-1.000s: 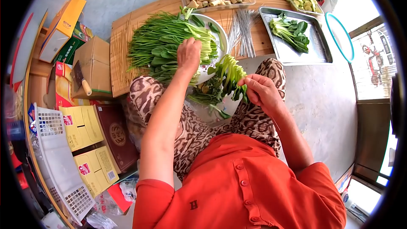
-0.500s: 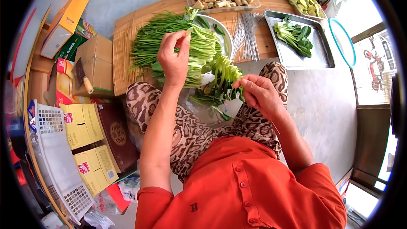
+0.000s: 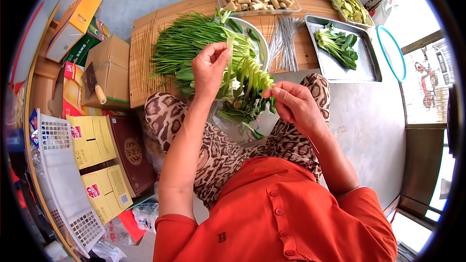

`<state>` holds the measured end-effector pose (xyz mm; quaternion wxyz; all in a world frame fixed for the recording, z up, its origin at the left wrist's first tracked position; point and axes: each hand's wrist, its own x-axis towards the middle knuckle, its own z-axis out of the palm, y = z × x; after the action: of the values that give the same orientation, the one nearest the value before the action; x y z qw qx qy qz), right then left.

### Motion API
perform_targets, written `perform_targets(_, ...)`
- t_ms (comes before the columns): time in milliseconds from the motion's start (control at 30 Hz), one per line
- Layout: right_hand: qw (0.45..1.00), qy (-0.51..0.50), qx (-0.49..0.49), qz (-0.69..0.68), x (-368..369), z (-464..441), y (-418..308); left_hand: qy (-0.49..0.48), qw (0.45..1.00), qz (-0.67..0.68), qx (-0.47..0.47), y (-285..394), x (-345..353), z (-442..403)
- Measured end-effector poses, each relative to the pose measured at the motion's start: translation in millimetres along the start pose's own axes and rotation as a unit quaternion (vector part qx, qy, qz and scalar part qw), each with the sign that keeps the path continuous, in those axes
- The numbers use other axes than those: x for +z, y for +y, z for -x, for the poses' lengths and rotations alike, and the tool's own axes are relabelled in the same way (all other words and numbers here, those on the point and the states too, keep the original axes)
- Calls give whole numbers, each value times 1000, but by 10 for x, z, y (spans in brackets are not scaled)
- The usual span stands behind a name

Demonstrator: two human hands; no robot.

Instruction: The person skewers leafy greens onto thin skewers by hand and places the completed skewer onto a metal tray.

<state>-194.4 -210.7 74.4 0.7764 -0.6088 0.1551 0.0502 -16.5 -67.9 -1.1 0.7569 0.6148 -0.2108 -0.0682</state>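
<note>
An orange-and-white cardboard carton (image 3: 77, 22) stands behind a plain brown cardboard box (image 3: 112, 65), with a wooden-handled, dark-bladed knife (image 3: 92, 82) against the box's side. Nearer, two pale-yellow cardboard cartons (image 3: 92, 140) lie between a white plastic lattice basket (image 3: 60, 179) and a dark-red box with a round emblem (image 3: 132, 154).

Red short-sleeved top (image 3: 242, 213), 4 visible buttons, small dark H, brown-and-cream animal-print trousers (image 3: 218, 160)

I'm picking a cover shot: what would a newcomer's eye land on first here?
The red shirt filling the bottom, with spotted trousers above it. Then the big heap of greens on the wooden table, upper left of centre. Near the middle, the left hand pinches a leaf, the right hand threaded stalks.
</note>
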Motion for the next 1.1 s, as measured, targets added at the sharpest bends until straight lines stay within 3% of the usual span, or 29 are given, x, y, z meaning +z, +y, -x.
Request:
perform_targets(400, 1000, -1, 3, -1, -33, -25, 43, -6, 999, -47, 22, 22, 22, 26)
perform_targets(567, 1000, 5, 6, -4, -14, -39, 37, -34, 973, -195, 118, 111, 52, 67)
perform_targets(667, 1000, 6, 6, -10, -21, -55, 48, -54, 970, -186, 146, 112, 117, 90)
perform_targets(833, 1000, 17, 3, -24, -74, -33, 79, -71, 972, -177, 136, 60, 124, 90)
perform_targets(900, 999, 28, 0, -15, -136, -5, 95, -51, 990, -122, 55, 62, 77, 50)
perform_targets(1033, 998, 48, -11, -27, -285, 59, 170, 11, 976, -213, 43, -80, -199, -124)
perform_targets(1100, 998, 51, -11, -28, -354, 81, 209, -7, 959, -279, 47, -241, -301, -166)
